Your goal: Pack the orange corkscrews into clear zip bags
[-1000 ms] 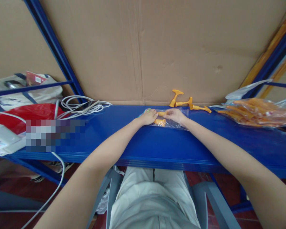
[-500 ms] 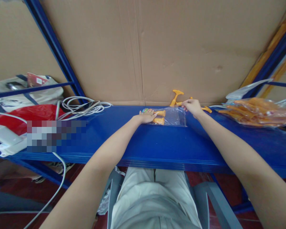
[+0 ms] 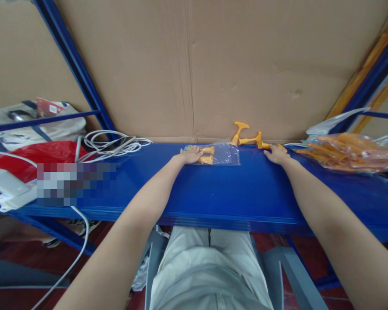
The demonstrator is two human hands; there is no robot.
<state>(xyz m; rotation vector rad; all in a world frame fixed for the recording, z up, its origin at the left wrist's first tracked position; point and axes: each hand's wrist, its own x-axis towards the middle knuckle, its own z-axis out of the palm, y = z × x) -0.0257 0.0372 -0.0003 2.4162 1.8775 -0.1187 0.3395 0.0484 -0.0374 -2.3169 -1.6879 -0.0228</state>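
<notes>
My left hand [image 3: 192, 155] lies palm down, fingers spread, on one end of a clear plastic bag [image 3: 226, 154]. Two yellow flared plastic pieces [image 3: 207, 159] stick out from under its fingers inside the bag. Beside the thumb shows a small colourful patch [image 3: 186, 147], mostly covered. My right hand [image 3: 277, 156] is over a yellow T-handled plastic piece [image 3: 263, 145] near the back edge, its thumb and fingers apart; the middle of that piece is hidden. Left of it are another yellow T-handled piece [image 3: 249, 139] lying down and one [image 3: 238, 133] leaning on the cardboard.
A transparent bag full of orange-yellow pieces [image 3: 352, 150] lies on the right of the blue table [image 3: 213, 193]. Coiled white cable [image 3: 116, 146], a red bag [image 3: 51, 157] and a white device [image 3: 11, 187] occupy the left. Cardboard [image 3: 194, 73] stands behind.
My left hand has slid left, and the bag with it. My right hand has left the bag's right end and moved right to the yellow T-handled piece.
</notes>
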